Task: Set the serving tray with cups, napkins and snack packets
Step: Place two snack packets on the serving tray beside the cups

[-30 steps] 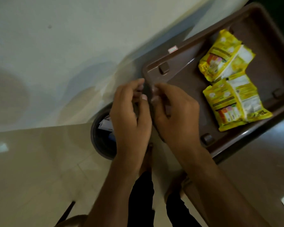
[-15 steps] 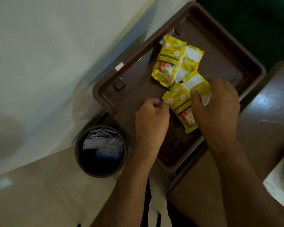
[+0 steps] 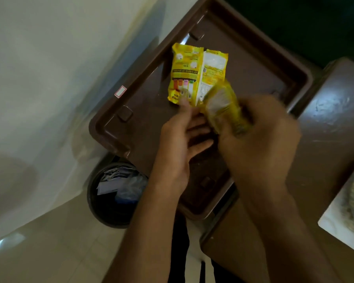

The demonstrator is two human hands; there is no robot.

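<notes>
A: Where are the snack packets?

B: Two yellow packets (image 3: 196,73) lie side by side on the floor of the brown tray (image 3: 260,64), toward its far end. A third lot, the lifted packet (image 3: 223,107), is up in the right hand (image 3: 260,139), whose fingers are curled round it. It is blurred, so I cannot tell whether that is one packet or two.

A: What changed?

B: Half a second ago that packet lay flat on the tray under the right hand – now it is raised above the tray floor. The left hand (image 3: 180,137) has moved in beside it, fingers loose and spread, holding nothing, its thumb near the lower edge of the flat pair.

A: Meaning?

B: I'd judge the packets are being rearranged – the snack part is under way, not settled.

A: Cups, napkins?

B: None visible. One tray, overhanging the brown table (image 3: 335,119); one dark bin (image 3: 102,211) on the floor below, with paper in it; one white plate (image 3: 339,217) at the right edge.
</notes>
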